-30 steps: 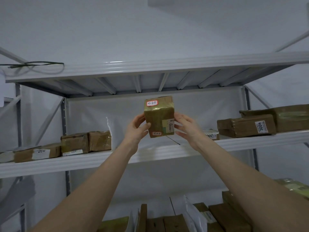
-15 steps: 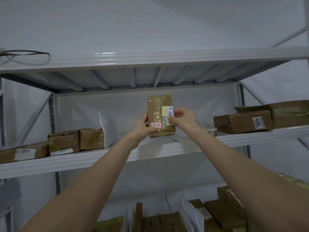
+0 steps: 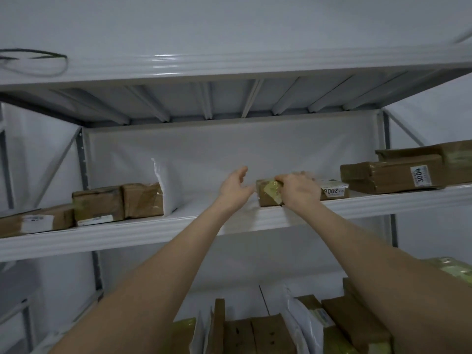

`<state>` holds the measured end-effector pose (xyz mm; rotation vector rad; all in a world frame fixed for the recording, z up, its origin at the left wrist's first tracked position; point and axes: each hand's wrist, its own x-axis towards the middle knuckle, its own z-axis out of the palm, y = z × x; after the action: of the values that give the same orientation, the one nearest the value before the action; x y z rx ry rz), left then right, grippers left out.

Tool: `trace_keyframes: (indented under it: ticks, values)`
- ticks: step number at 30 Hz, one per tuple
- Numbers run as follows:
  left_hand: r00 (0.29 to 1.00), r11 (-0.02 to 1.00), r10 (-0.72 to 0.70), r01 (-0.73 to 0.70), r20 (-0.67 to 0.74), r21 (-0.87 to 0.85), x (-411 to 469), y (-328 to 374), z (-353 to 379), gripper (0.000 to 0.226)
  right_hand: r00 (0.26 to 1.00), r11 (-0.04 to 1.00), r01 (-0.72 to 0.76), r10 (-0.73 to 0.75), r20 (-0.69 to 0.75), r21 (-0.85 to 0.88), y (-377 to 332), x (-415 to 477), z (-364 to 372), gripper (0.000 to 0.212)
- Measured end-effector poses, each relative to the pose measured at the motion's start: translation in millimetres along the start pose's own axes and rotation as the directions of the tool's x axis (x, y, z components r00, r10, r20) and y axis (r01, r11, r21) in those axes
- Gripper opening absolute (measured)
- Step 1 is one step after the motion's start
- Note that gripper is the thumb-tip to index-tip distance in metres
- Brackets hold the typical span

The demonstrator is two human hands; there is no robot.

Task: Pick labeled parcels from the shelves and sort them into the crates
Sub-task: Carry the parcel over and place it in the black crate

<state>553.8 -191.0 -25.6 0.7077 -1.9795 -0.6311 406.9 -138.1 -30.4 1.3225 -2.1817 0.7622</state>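
Right hand (image 3: pixel 298 191) grasps one taped parcel (image 3: pixel 267 196) on shelf (image 3: pixel 153 232); left hand (image 3: pixel 233 187) released, fingers spread; seemingly seven other parcels (image 3: pixel 390 175) alongside.

Light is dim, cool and even. A glare streak crosses the front of the white metal upper shelf (image 3: pixel 166 60). Motion blur softens the right hand (image 3: pixel 300 191) and the small brown taped parcel (image 3: pixel 267 194).

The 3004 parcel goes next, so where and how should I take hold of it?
Come from the open front of the shelf. The 3004 parcel lies flat, labelled face forward, a bigger parcel behind or on it, a small parcel close at its left. Probably slide it forward, then clamp the front edge, thumb above, fingers beneath.
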Motion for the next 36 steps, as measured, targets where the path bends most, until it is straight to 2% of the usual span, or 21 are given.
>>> trace_keyframes:
  ticks: [3,5,7,9,10,13,15,17,18,20,22,23,25,26,27,30,31,34,36]
  values:
    - [0.970,0.959,0.170,-0.121,-0.176,0.257,-9,-8,-27,0.056,0.999,1.000,-0.013,0.012,-0.042,-0.026,-16,3,8,0.040]
    - [0.888,0.884,0.334,-0.179,-0.315,0.432,-15,-12,-48,0.056,0.992,0.993,0.099,-0.093,-0.085,0.068,-42,0,9,0.045]
    - [0.784,0.842,0.419,-0.145,-0.459,0.520,-18,-15,-70,0.061,0.970,0.962,0.233,-0.221,-0.097,0.145,-71,-6,8,0.051]
    - [0.714,0.849,0.385,-0.026,-0.584,0.528,-17,-23,-93,0.072,0.958,0.937,0.283,-0.270,-0.092,0.202,-97,-10,9,0.050]
    - [0.702,0.860,0.331,0.052,-0.630,0.508,-16,-28,-103,0.078,0.959,0.928,0.283,-0.270,-0.084,0.242,-107,-11,12,0.050]
    - [0.727,0.862,0.062,0.307,-0.684,0.403,-14,-47,-128,0.092,0.964,0.889,0.255,-0.262,-0.035,0.381,-125,-16,20,0.050]
    - [0.769,0.830,-0.053,0.389,-0.637,0.400,-12,-61,-136,0.076,0.971,0.862,0.217,-0.237,-0.014,0.457,-131,-18,24,0.049]
    - [0.824,0.830,-0.046,0.347,-0.565,0.437,-12,-67,-135,0.044,0.976,0.846,0.186,-0.217,0.005,0.499,-132,-20,26,0.050]
    - [0.848,0.834,-0.017,0.304,-0.529,0.460,-13,-67,-133,0.035,0.978,0.836,0.171,-0.210,0.014,0.521,-132,-21,27,0.050]
    - [0.883,0.835,0.071,0.201,-0.463,0.511,-18,-64,-124,0.032,0.984,0.799,0.119,-0.176,0.040,0.589,-127,-20,28,0.051]
    - [0.908,0.830,0.168,0.079,-0.383,0.553,-24,-59,-113,0.030,0.990,0.701,0.025,-0.117,0.079,0.712,-121,-19,28,0.052]
    - [0.922,0.824,0.209,0.013,-0.325,0.567,-27,-57,-109,0.028,0.991,0.629,-0.037,-0.077,0.109,0.776,-119,-20,25,0.058]
    - [0.951,0.808,0.249,-0.099,-0.185,0.581,-33,-57,-101,0.026,0.986,0.516,-0.149,0.019,0.163,0.843,-113,-21,22,0.087]
    - [0.961,0.805,0.253,-0.143,-0.115,0.576,-37,-56,-98,0.025,0.981,0.501,-0.188,0.050,0.189,0.845,-108,-22,22,0.097]
    - [0.965,0.810,0.258,-0.184,-0.056,0.557,-40,-57,-94,0.024,0.975,0.516,-0.215,0.068,0.211,0.829,-104,-24,22,0.098]
    - [0.969,0.859,0.245,-0.224,0.014,0.461,-53,-56,-86,0.024,0.965,0.605,-0.256,0.121,0.231,0.754,-94,-33,20,0.072]
    - [0.973,0.872,0.230,-0.217,0.023,0.439,-57,-55,-84,0.024,0.965,0.614,-0.260,0.131,0.229,0.745,-92,-35,19,0.071]
    - [0.983,0.905,0.176,-0.182,0.051,0.384,-67,-52,-84,0.022,0.955,0.550,-0.291,0.124,0.268,0.783,-87,-44,21,0.074]
    - [0.989,0.927,0.148,-0.145,0.018,0.346,-73,-51,-85,0.017,0.950,0.516,-0.308,0.118,0.290,0.799,-82,-50,23,0.073]
